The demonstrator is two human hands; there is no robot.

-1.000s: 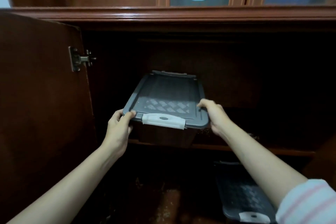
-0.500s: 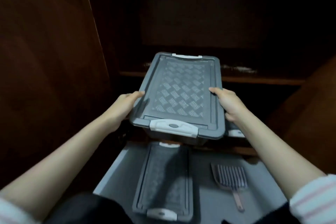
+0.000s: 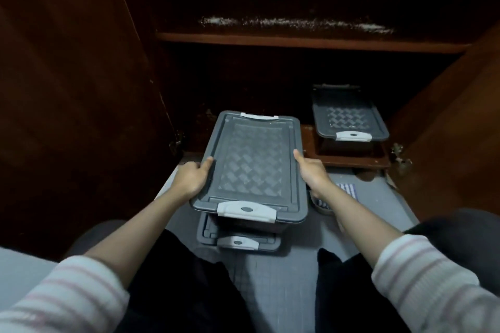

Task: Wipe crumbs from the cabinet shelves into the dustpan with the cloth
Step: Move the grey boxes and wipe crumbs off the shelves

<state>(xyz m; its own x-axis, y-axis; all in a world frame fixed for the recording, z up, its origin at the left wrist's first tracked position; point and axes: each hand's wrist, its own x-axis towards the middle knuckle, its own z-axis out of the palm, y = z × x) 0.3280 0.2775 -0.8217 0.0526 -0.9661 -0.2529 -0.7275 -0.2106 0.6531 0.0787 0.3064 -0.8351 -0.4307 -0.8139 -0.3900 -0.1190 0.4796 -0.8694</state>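
Observation:
I hold a grey lidded storage box by its two long sides, my left hand on the left rim and my right hand on the right rim. It sits on or just above a second grey box on the floor. A line of white crumbs lies along the upper cabinet shelf. A striped dustpan lies on the floor to the right, partly hidden by my right forearm. No cloth is in view.
A third grey box stands on the lower cabinet shelf at the right. Open cabinet doors flank the opening, left and right. My knees in dark trousers rest on the grey floor mat.
I have drawn the box out of the cabinet and lowered it over the box on the floor. My view has tipped downward, bringing the crumbed shelf and lower shelf into sight.

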